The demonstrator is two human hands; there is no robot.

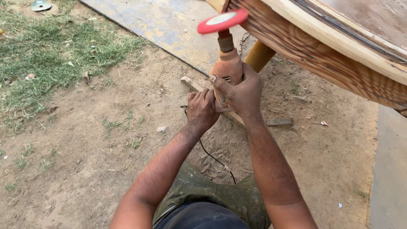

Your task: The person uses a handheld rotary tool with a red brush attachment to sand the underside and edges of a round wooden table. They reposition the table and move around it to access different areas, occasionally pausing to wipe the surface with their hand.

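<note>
Both hands grip a dusty orange power sander (pixel 228 68) held upright. My right hand (pixel 241 91) wraps its body, thumb across the front. My left hand (pixel 201 109) clasps the rear of the handle below. The tool's red disc (pixel 222 20) spins just under the rim of a round wooden tabletop (pixel 339 51) with dark burnt grain and a pale edge. A black cord (pixel 214 157) trails from the tool down toward my lap.
A wooden table leg (pixel 258 55) stands behind the tool. A wood strip (pixel 190 85) lies on bare dirt (pixel 106 161). Grass (pixel 51 51) at upper left, a metal disc (pixel 40 5) in it. A metal sheet (pixel 169 21) lies beyond; a concrete slab (pixel 390 169) at right.
</note>
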